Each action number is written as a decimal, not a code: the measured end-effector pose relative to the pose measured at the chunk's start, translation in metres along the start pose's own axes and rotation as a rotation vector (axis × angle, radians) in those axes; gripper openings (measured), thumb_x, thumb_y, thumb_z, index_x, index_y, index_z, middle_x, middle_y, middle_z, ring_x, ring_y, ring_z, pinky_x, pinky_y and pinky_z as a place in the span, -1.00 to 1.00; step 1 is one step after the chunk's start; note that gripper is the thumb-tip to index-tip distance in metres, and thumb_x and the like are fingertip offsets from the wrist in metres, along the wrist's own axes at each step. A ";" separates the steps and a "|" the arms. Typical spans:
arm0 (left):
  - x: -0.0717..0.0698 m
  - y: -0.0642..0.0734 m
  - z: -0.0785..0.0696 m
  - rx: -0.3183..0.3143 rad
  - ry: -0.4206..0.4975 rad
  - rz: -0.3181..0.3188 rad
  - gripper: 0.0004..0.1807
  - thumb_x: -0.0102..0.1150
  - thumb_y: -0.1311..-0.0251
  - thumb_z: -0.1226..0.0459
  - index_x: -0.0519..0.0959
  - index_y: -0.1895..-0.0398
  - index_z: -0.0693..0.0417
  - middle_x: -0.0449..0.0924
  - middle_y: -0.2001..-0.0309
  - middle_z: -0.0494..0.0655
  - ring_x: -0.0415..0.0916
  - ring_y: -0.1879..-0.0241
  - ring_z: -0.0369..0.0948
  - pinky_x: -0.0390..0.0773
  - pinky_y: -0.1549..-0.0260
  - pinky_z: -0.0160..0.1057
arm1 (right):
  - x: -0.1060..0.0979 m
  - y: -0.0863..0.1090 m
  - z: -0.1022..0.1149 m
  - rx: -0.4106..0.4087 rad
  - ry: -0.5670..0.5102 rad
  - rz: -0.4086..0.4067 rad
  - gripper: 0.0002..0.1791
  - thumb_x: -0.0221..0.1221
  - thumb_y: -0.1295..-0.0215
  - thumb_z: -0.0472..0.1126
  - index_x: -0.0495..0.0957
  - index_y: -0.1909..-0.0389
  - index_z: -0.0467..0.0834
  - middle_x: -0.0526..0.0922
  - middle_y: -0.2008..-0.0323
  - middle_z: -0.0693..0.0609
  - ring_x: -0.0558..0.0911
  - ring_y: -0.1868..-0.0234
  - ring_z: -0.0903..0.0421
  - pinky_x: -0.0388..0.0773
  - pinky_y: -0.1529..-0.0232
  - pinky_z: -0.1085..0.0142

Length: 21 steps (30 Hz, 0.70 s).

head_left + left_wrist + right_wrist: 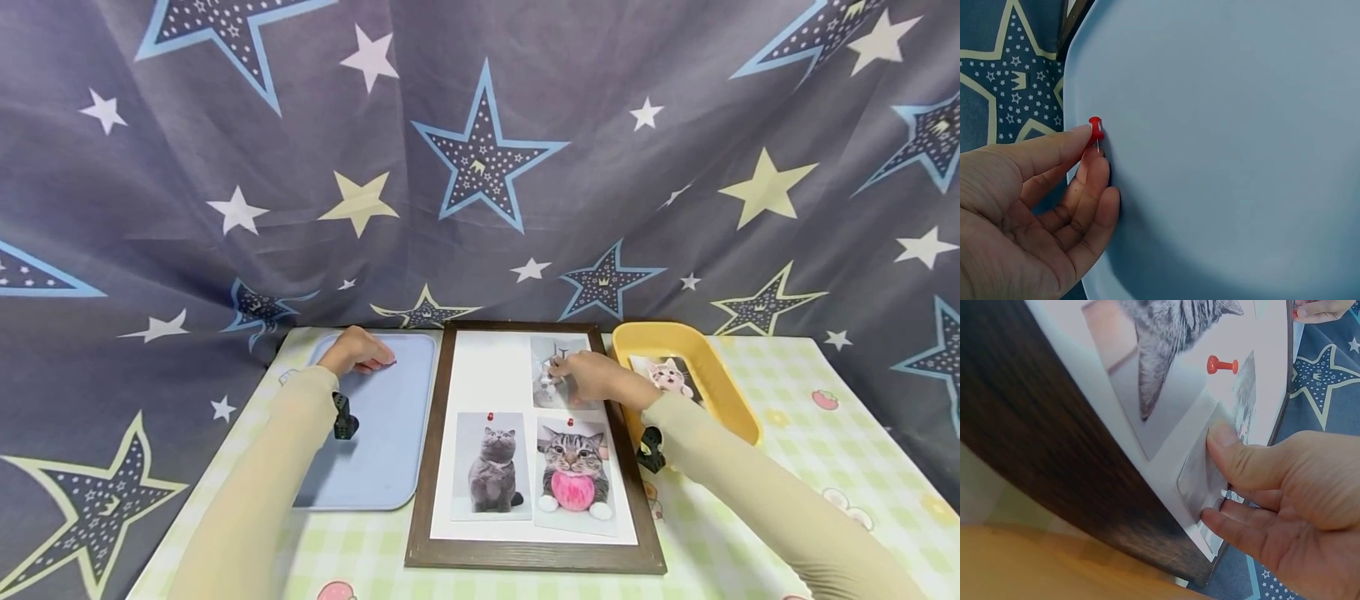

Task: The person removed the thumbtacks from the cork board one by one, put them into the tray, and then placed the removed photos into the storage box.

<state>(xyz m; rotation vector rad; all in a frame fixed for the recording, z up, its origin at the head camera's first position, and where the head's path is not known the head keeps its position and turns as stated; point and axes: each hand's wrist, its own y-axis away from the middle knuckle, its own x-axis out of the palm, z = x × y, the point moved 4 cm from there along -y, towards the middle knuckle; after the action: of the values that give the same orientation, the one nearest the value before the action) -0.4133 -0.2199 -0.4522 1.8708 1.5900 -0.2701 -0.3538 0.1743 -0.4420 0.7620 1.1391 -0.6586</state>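
My left hand [357, 350] is over the upper part of a pale blue tray [378, 450]. Between its thumb and fingertips it pinches a red push pin [1095, 129], whose needle shows in the left wrist view. At the upper right of a framed white board [487, 371], my right hand [596, 377] holds a cat photo [545, 396], thumb on the face and fingers at the edge. Below it, a tabby cat photo [573, 504] and a grey cat photo [491, 483] hang side by side, each with a red push pin [570, 422] at its top.
To the board's right stands a yellow tray [738, 408] with another cat photo [671, 377] in it. The brown frame [536, 556] edges the board. A green checked cloth [795, 467] covers the table, and a star-patterned curtain [637, 192] hangs behind.
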 end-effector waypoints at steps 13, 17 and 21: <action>-0.007 -0.002 0.004 -0.037 0.038 0.008 -0.69 0.38 -0.19 0.35 0.71 0.01 0.31 0.74 0.48 -0.22 0.62 0.47 -0.31 0.68 0.37 -0.31 | 0.001 -0.002 0.003 -0.024 0.012 0.013 -0.27 0.45 -0.07 -0.42 0.48 -0.33 -0.27 0.40 -0.39 -0.31 0.68 0.08 -0.20 0.40 0.42 0.42; -0.007 -0.002 -0.008 -0.009 0.123 -0.010 -0.71 0.28 -0.28 0.36 0.67 -0.01 0.35 0.67 0.53 -0.26 0.61 0.49 -0.34 0.71 0.34 -0.31 | 0.001 -0.003 0.001 -0.014 0.019 0.007 -0.26 0.46 -0.06 -0.41 0.48 -0.33 -0.26 0.41 -0.39 -0.30 0.69 0.05 -0.19 0.42 0.43 0.42; 0.004 -0.002 -0.030 0.001 0.199 0.021 -0.65 0.18 -0.37 0.31 0.57 -0.12 0.36 0.66 0.50 -0.27 0.61 0.50 -0.38 0.72 0.24 -0.31 | 0.001 -0.002 -0.002 0.001 0.016 0.011 -0.27 0.46 -0.07 -0.41 0.48 -0.33 -0.25 0.41 -0.40 -0.29 0.69 0.07 -0.17 0.41 0.43 0.41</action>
<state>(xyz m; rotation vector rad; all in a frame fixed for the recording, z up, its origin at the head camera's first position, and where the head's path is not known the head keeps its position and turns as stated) -0.4219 -0.1986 -0.4319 1.9649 1.6997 -0.0772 -0.3563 0.1746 -0.4434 0.7747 1.1485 -0.6446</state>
